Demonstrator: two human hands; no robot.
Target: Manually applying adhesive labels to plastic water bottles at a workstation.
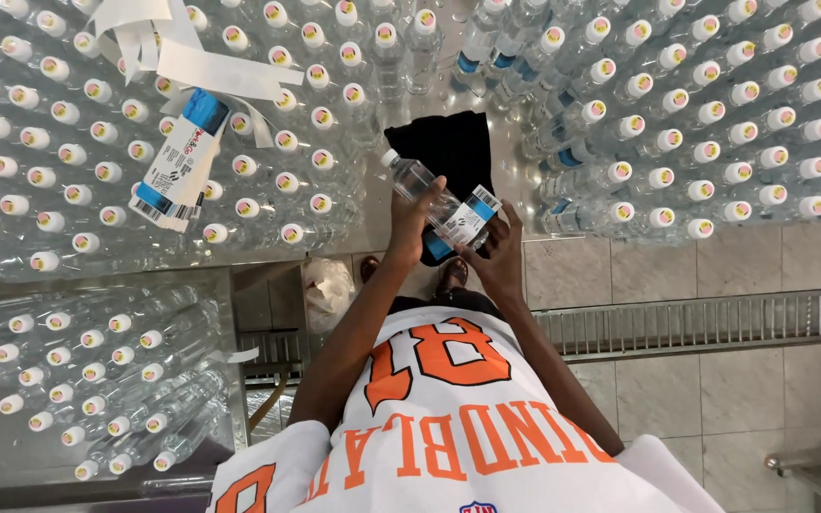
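Far left: rows of clear water bottles with white caps (97, 90) standing close together on the table (268, 249). On top of them, a stack of blue and white labels (178, 161), plus loose white paper strips (216, 66) further up.

In the middle: one small clear water bottle (429, 195), held up between both hands. Lying tilted, white cap pointing up and to the left, bottom end pointing down and to the right. Long way of the bottle running slantwise across the gap between the two hands.

Left hand (409, 223) closed around the bottle's middle, fingers (427, 190) curled over the top side. Bottle touching the palm, cap sticking out above those fingers.

Right hand (498, 249) just under the lower end, fingers (479, 242) pinched shut on the blue and white label (467, 220) wrapped there. Both hands equally close, one on each half.

Far right: more capped bottles (715, 104) in rows, well apart from the hands.
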